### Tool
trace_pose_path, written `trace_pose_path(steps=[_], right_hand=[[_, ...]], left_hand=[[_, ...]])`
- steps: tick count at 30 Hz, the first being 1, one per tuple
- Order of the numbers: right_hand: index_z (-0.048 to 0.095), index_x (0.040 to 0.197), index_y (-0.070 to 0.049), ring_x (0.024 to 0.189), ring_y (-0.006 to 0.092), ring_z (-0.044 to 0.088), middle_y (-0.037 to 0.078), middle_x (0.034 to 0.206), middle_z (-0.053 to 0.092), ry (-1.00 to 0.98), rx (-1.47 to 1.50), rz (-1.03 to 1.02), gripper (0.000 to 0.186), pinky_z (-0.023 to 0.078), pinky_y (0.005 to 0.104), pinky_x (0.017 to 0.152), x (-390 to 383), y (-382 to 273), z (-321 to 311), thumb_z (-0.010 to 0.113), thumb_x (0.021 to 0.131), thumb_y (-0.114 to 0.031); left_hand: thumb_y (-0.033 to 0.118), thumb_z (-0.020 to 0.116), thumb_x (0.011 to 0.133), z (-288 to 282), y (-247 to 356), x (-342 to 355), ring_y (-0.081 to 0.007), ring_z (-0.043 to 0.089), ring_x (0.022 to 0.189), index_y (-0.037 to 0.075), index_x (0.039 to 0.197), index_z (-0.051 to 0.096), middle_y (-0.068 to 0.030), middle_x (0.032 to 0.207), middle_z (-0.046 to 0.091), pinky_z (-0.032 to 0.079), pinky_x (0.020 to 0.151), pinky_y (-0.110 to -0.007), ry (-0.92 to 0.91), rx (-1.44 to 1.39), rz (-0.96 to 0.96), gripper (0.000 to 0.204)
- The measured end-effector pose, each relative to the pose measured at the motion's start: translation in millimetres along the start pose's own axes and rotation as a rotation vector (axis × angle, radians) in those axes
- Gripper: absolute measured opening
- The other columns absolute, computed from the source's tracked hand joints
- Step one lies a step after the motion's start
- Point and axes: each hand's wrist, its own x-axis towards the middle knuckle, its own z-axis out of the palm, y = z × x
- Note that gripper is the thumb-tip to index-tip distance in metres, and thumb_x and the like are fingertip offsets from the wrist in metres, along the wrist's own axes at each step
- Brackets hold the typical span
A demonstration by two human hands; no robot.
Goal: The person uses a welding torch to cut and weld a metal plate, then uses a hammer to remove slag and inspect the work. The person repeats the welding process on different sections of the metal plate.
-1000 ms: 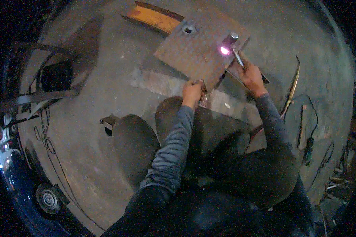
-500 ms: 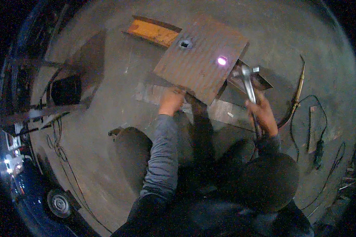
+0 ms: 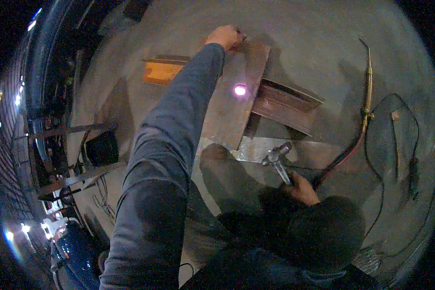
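Note:
A rusty brown steel plate [image 3: 222,108] lies across a steel beam, with a glowing pinkish-white spot [image 3: 240,90] on it. My left arm reaches over the plate and hides its left part. At the far edge, my left hand [image 3: 225,37] is closed, its fingers curled on the plate; their tips are partly hidden. My right hand [image 3: 304,189] is wrapped round the handle of a metal hammer [image 3: 278,157]. The hammer's head is up, nearer to me than the plate and apart from it.
Under the plate the beam shows a yellow end [image 3: 162,71] at left and a rusty end [image 3: 287,107] at right. A flat metal strip [image 3: 304,151] lies nearer. At right are a brass torch [image 3: 369,92] with hoses and a narrow bar [image 3: 398,145]. A metal frame [image 3: 72,133] stands left.
My left hand has gone from the plate's near edge to its far edge. The right hand has lowered the hammer toward me, away from the plate. The view has shifted.

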Motion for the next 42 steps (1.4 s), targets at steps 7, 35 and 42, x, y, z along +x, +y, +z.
trace_pose_path(steps=[7,35,42], right_hand=[[0.046,0.145,-0.004,0.113,0.0377,0.066,0.023,0.125,0.067,0.0,0.035,-0.045,0.069,0.052,0.0463,0.097,-1,-15,-5,0.074,0.085,-0.021],[0.051,0.139,-0.004,0.092,0.0184,0.061,0.005,0.108,0.062,0.061,0.385,0.285,0.059,0.053,0.0357,0.079,-6,19,-59,0.073,0.084,-0.004],[0.043,0.148,-0.004,0.077,0.0135,0.058,0.003,0.095,0.061,-0.021,-0.211,-0.221,0.07,0.048,0.0292,0.064,51,-108,-68,0.07,0.089,-0.032]], left_hand=[[0.05,0.053,0.091,7,8,11,-0.0422,0.064,0.113,0.009,0.114,0.073,-0.0209,0.122,0.068,0.052,0.097,-0.05,-0.065,0.135,0.03,0.052],[0.022,0.064,0.095,-77,-33,-464,-0.0175,0.063,0.085,0.001,0.127,0.054,-0.0082,0.104,0.066,0.051,0.076,-0.033,0.59,-1.292,-0.866,0.039],[0.021,0.066,0.094,-79,-113,-469,-0.0188,0.065,0.091,-0.006,0.119,0.063,-0.0108,0.104,0.07,0.051,0.081,-0.033,0.61,-1.065,-0.716,0.036]])
